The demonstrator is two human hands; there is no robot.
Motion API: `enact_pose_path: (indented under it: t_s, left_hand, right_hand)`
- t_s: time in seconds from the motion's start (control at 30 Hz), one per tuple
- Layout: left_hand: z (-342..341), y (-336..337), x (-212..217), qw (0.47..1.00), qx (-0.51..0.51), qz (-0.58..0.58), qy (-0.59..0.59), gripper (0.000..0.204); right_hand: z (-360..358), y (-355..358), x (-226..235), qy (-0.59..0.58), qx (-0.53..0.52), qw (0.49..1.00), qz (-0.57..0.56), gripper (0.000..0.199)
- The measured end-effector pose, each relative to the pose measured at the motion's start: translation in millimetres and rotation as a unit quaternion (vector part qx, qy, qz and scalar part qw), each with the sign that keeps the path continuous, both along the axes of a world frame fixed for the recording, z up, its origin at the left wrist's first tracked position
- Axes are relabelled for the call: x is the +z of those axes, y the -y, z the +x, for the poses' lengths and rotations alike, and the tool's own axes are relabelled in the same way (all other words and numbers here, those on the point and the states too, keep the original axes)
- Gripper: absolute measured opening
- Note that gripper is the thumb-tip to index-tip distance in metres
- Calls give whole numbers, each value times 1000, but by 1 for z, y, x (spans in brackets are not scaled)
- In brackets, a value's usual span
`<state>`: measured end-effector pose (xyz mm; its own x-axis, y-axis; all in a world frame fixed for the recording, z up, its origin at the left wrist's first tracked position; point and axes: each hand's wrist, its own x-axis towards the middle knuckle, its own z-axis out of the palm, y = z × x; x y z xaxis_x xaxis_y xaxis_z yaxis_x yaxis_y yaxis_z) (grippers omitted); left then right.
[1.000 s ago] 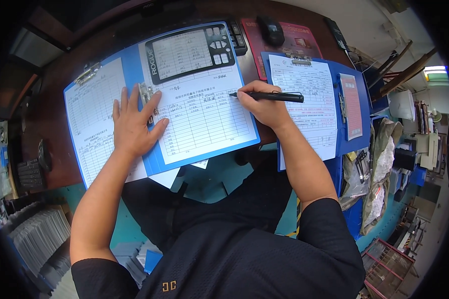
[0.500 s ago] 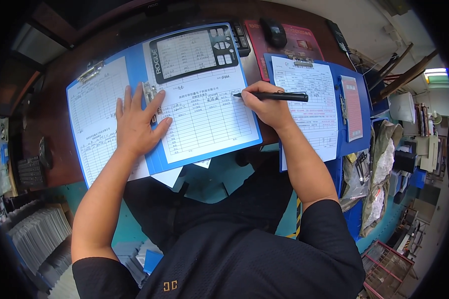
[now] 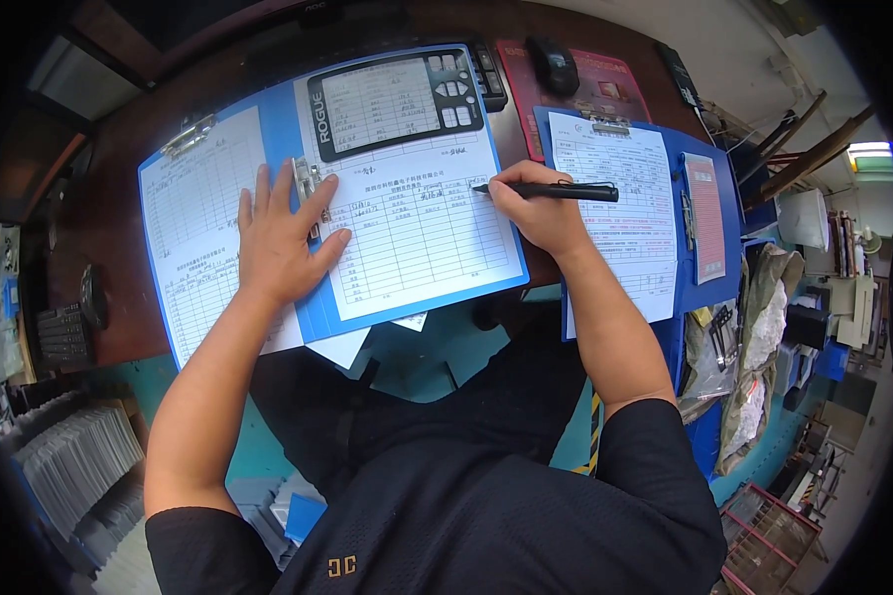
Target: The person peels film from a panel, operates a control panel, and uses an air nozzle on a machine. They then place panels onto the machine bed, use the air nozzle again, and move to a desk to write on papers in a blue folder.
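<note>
An open blue folder (image 3: 318, 325) lies on the desk with printed forms on both sides. My left hand (image 3: 286, 248) rests flat on it, fingers spread, across the inner edge of the right-hand form (image 3: 422, 253) and beside a metal clip (image 3: 306, 178). In my right hand (image 3: 534, 210) a black pen (image 3: 580, 191) is gripped, its tip at the form's upper right, by some handwriting. On the upper part of that side sits a black-framed panel (image 3: 322, 119) with a clear window and button shapes; print shows through the window.
A blue clipboard (image 3: 709, 238) with a form (image 3: 615, 159) and a red-printed card (image 3: 704, 223) lies to the right. Behind it are a black mouse (image 3: 553, 64) and a red mat (image 3: 615, 84). Plastic bags (image 3: 709, 352) hang beyond; grey stacked sheets (image 3: 74, 456) stand lower left.
The view has shifted slightly, so the folder and both hands appear a little farther right. The pen stays at nearly the same spot on the form, and my left hand remains flat.
</note>
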<state>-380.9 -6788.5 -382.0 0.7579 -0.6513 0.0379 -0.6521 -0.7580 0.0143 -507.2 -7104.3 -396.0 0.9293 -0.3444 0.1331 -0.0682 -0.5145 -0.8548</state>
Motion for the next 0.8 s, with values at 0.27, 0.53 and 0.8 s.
enact_pose_path:
  t_s: [0.27,0.53,0.8]
  left_hand:
    - [0,0,1,1000,3,-1,3,61]
    - [0,0,-1,1000,-3,4,11,59]
    - [-1,0,0,1000,1,4,7,58]
  right_hand:
    - [-1,0,-1,10,0,1000,-12,18]
    - [-1,1,-2,9,5,1000,-13,17]
    - [-1,0,0,32,1,999,-22,15]
